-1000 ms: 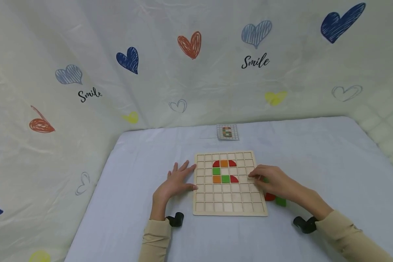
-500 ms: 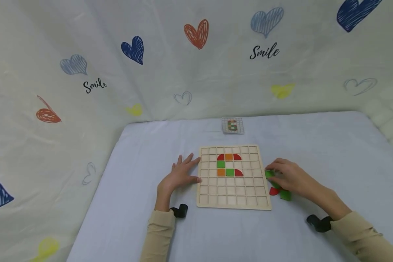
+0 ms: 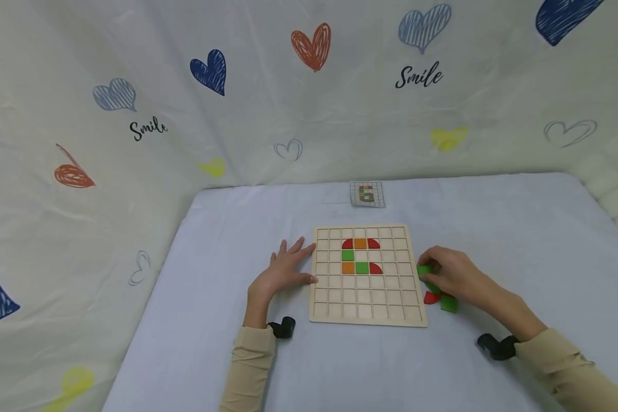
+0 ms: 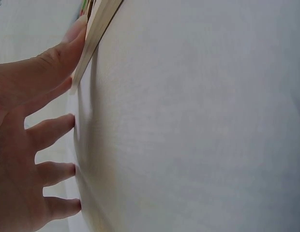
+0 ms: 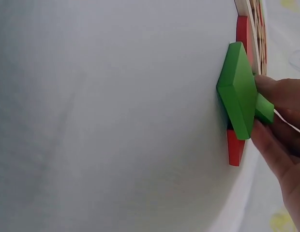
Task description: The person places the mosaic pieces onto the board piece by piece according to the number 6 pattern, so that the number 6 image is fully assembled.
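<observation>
My left hand [image 3: 280, 273] lies spread at the left edge of the wooden grid board [image 3: 365, 313], thumb and index finger touching its rim. Several coloured tiles sit in the board's squares: red rounded ones, orange squares and green squares [image 3: 347, 255]. Just off the board's right edge, my right hand [image 3: 455, 272] pinches a green tile [image 5: 264, 109] between thumb and fingers. A larger-looking green square tile [image 5: 239, 92] stands close in front of it in the right wrist view. Red tiles [image 5: 235, 147] lie beneath and beside the green ones, partly hidden.
A small card [image 3: 368, 194] with a printed grid and coloured figure lies behind the board. White cloth [image 3: 185, 355] covers the table. A curtain with printed hearts [image 3: 311, 47] hangs behind. Black wrist cameras [image 3: 496, 347] stick out below both hands.
My right hand has moved right, from over the board's right edge to the loose tiles, and its fingers have closed on a green tile. The left hand stays put; the head view tilted slightly.
</observation>
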A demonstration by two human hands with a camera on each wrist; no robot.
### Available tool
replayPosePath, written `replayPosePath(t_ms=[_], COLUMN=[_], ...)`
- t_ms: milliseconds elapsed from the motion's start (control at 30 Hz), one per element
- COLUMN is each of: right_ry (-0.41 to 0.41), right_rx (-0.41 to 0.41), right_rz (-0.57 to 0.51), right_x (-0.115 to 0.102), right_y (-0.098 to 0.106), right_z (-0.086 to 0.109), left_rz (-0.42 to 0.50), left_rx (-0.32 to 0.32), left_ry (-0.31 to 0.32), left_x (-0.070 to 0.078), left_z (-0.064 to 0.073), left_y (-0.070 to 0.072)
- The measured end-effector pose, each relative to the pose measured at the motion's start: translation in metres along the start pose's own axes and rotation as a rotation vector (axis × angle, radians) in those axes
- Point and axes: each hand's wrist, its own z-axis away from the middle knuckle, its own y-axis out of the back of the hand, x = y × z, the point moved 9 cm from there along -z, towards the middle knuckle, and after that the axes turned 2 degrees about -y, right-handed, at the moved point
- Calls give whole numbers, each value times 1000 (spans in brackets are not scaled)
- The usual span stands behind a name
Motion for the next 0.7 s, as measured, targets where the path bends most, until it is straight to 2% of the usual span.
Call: replayPosePath(t_ms=[167, 233, 467, 700], right_ry=[108, 124, 114, 84], right_rx=[61, 75, 86, 79], right_rz=[-7, -3, -9, -109], right_x=[-9, -10, -9, -4], right_y=[4, 6, 14, 21], right_z=[3, 4, 9, 14], left_rz=[1, 1, 21, 24], left_rx=[4, 4, 7, 12], left_ry=[17, 18, -7, -17], left_x=[0, -1, 0, 2], left_z=[2, 2, 3, 2], left_y=[1, 1, 0, 1])
